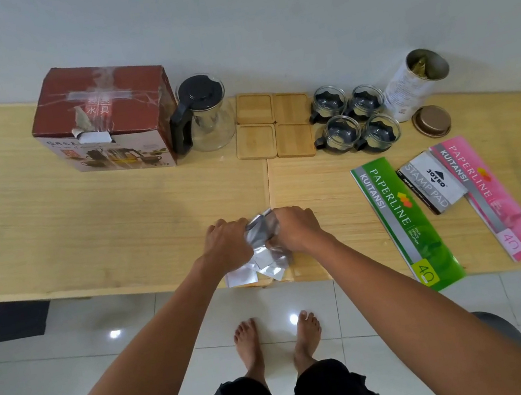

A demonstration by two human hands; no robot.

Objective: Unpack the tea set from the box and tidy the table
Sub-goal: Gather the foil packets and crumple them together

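Both hands meet near the table's front edge. My left hand [227,243] and my right hand [295,227] grip a bunch of silver foil packets [262,231] between them. More silver packets [258,269] lie flat on the table just below the hands. At the back stands the taped red tea set box [106,120]. To its right are the glass teapot with a black lid [205,116], several square wooden coasters [274,125] and several glass cups with black holders [354,118].
An open white tin [414,83] leans against the wall at the back right, its brown lid [432,121] beside it. A green receipt book [403,217], a stamp pad box [433,186] and a pink receipt book [488,195] lie on the wooden table [83,228].
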